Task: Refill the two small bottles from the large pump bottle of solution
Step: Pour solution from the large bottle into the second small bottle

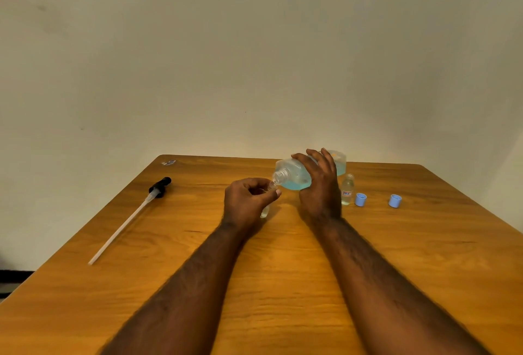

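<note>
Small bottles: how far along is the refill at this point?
Done: pump off, lying on the table; both caps off. In hand: right hand tips the large bottle, neck at the small bottle the left hand holds. Left: the second bottle, standing open beside the caps, then capping; its level is unclear.

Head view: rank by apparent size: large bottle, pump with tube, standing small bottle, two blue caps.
1. Pump with tube: longest, though thin.
2. Large bottle: bulkiest, partly hidden by the right hand.
3. Standing small bottle.
4. Two blue caps: alike, no ranking.
</note>
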